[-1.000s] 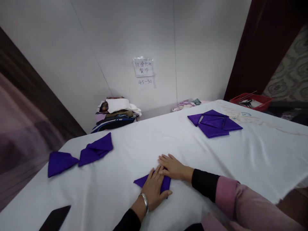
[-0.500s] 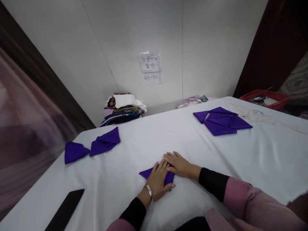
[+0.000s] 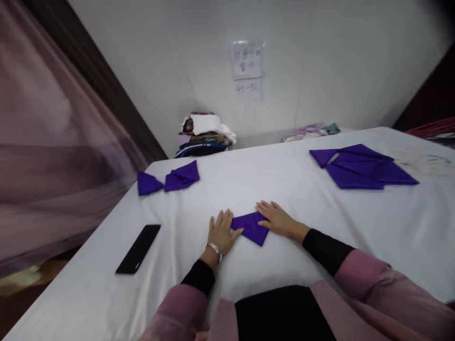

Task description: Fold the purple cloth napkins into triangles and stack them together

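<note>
A small folded purple napkin (image 3: 250, 228) lies flat on the white-covered table, between my two hands. My left hand (image 3: 221, 233), with a silver bracelet at the wrist, rests palm down at the napkin's left corner, fingers stretched out. Over the napkin's upper right edge lies my right hand (image 3: 277, 219), also flat with extended fingers, hiding part of that edge. Neither hand grips the cloth. Two more folded purple pieces, one fan-like (image 3: 149, 183) and one wider (image 3: 182, 176), sit at the far left. Several purple folded cloths (image 3: 362, 168) overlap at the far right.
A black phone-like slab (image 3: 138, 249) lies on the table (image 3: 284, 175) at left. Beyond the far edge are a stack of folded clothes (image 3: 204, 135) and some pinkish cloth (image 3: 307, 133). A sheer curtain (image 3: 53, 142) hangs along the left side. Paper signs (image 3: 248, 60) are on the wall.
My left hand has slid left off the napkin's middle to its left corner. My right hand has shifted to the right edge, exposing more purple cloth. The view has turned left and down.
</note>
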{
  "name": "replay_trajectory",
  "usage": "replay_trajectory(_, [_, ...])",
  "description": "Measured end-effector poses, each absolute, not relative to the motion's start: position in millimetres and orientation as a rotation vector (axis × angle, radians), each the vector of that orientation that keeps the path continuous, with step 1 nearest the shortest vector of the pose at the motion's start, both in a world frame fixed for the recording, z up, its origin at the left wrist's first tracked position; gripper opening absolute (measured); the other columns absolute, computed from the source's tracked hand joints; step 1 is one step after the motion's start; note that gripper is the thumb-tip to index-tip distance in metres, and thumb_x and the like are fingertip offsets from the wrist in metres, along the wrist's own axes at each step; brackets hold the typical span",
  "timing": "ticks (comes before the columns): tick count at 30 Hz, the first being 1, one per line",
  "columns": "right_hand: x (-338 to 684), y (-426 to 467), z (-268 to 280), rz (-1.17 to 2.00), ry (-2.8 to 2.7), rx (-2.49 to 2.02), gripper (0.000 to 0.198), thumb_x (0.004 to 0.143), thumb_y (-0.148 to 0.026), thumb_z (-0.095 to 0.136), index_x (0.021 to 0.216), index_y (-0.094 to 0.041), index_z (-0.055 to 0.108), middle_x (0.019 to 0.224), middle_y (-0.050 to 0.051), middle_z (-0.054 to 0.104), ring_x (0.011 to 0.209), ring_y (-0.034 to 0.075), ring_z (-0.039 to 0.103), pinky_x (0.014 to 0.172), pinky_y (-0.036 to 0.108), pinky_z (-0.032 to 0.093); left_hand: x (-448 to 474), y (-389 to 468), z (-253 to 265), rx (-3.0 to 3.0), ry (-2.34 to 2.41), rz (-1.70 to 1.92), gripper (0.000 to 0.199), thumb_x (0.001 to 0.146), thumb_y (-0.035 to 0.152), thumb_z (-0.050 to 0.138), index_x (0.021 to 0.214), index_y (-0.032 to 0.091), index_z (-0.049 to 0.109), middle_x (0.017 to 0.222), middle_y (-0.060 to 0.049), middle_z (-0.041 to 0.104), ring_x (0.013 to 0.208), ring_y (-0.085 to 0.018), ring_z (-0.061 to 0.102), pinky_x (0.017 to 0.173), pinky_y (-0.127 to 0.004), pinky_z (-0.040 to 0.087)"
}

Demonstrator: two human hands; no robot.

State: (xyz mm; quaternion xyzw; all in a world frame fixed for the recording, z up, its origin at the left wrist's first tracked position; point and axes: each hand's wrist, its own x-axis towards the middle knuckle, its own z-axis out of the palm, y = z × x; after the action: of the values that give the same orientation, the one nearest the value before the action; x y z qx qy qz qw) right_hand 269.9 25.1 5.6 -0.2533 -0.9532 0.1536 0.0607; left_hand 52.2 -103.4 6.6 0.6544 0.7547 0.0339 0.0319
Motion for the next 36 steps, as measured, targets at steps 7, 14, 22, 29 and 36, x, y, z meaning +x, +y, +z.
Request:
replay_trajectory(7, [272.2, 29.4, -9.5, 0.353, -2.891, -0.734, 0.064, 0.09, -0.059, 0.022, 0.142, -0.023, 0.028, 0.146, 0.007, 0.031, 0.135, 0.025, 0.023, 0.107, 0.049, 0.02, 34.6, -121.1, 15.0, 1.549, 2.638, 0.26, 0.061, 0.09, 0.052, 0.027, 0.135, 0.011, 0.038, 0.146, -0.014, 0.029, 0.137, -0.029, 0.02, 0.109, -0.054, 0.018])
replay_trajectory(14, [275.2, 30.7, -20.0, 0.242, -2.863, -0.699, 0.061, 0.09, -0.056, 0.024, 0.142, -0.023, 0.029, 0.144, 0.007, 0.035, 0.134, 0.025, 0.026, 0.106, 0.049, 0.023, 104.0, -124.6, 16.7, 2.192, 2.169, 0.429, 0.064, 0.088, 0.056, 0.034, 0.137, 0.015, 0.034, 0.145, -0.012, 0.033, 0.137, -0.025, 0.019, 0.112, -0.049, 0.016])
replay_trajectory(22, [275.8, 30.6, -22.6, 0.191, -2.841, -0.662, 0.059, 0.091, -0.054, 0.024, 0.14, -0.022, 0.032, 0.143, 0.008, 0.037, 0.133, 0.025, 0.028, 0.105, 0.05, 0.025, 86.9, -125.8, 0.7, 1.965, 2.241, 0.389, 0.067, 0.087, 0.061, 0.028, 0.138, 0.017, 0.033, 0.146, -0.01, 0.031, 0.137, -0.025, 0.02, 0.111, -0.049, 0.015])
replay_trajectory(29, [276.8, 31.6, -22.4, 0.238, -2.84, -0.665, 0.06, 0.09, -0.055, 0.026, 0.141, -0.024, 0.03, 0.143, 0.007, 0.037, 0.133, 0.026, 0.028, 0.106, 0.05, 0.023, 40.6, -123.4, 2.5, 1.636, 2.383, 0.661, 0.036, 0.089, 0.032, 0.042, 0.123, 0.023, 0.051, 0.131, -0.003, 0.053, 0.129, -0.021, 0.037, 0.11, -0.047, 0.022])
replay_trajectory(36, [277.4, 31.5, -24.7, 0.244, -2.803, -0.675, 0.061, 0.09, -0.054, 0.028, 0.142, -0.022, 0.028, 0.145, 0.008, 0.034, 0.134, 0.025, 0.027, 0.106, 0.048, 0.025, 23.1, -109.7, -1.6, 1.638, 2.214, 0.895, 0.019, 0.078, 0.018, 0.058, 0.095, 0.023, 0.065, 0.121, -0.004, 0.06, 0.126, -0.02, 0.042, 0.109, -0.045, 0.028])
